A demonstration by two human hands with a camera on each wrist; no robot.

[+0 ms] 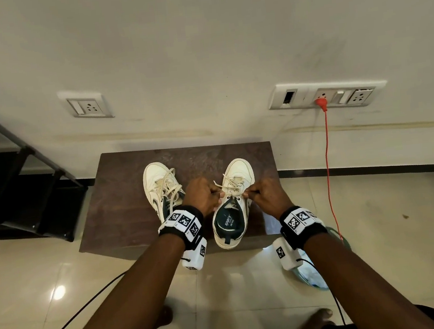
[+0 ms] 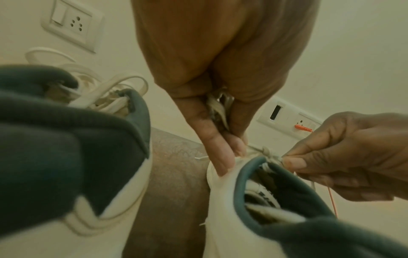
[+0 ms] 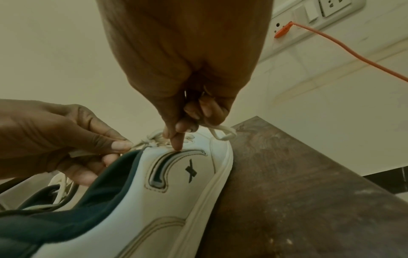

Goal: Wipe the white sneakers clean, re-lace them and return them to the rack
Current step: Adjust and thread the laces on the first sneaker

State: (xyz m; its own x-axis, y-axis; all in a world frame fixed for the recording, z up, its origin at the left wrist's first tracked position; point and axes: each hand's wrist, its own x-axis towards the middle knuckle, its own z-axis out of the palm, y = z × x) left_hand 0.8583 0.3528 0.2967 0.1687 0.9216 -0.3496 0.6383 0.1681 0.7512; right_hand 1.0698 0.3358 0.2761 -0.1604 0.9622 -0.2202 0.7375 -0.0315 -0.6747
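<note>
Both hands are working at the top of the right-hand sneaker [image 1: 232,203], which stands on the dark brown desk [image 1: 122,202] at the centre of the head view, toe toward the wall. The left hand [image 1: 200,196] has its fingers [image 2: 220,157] curled, pinching one end of the cream lace [image 2: 217,108] just beside the shoe's collar. The right hand [image 1: 266,195] pinches the other end between thumb and fingers [image 3: 176,141], with a loose loop of lace hanging past the knuckles (plain in the right wrist view). A small knot sits between the two hands over the tongue. The other sneaker [image 1: 160,189] stands just left of it on the desk, laces lying loose across its top. A black rack [image 1: 20,181] fills the left edge, and an orange cable [image 1: 327,157] drops from a wall socket [image 1: 324,95] at the right.
</note>
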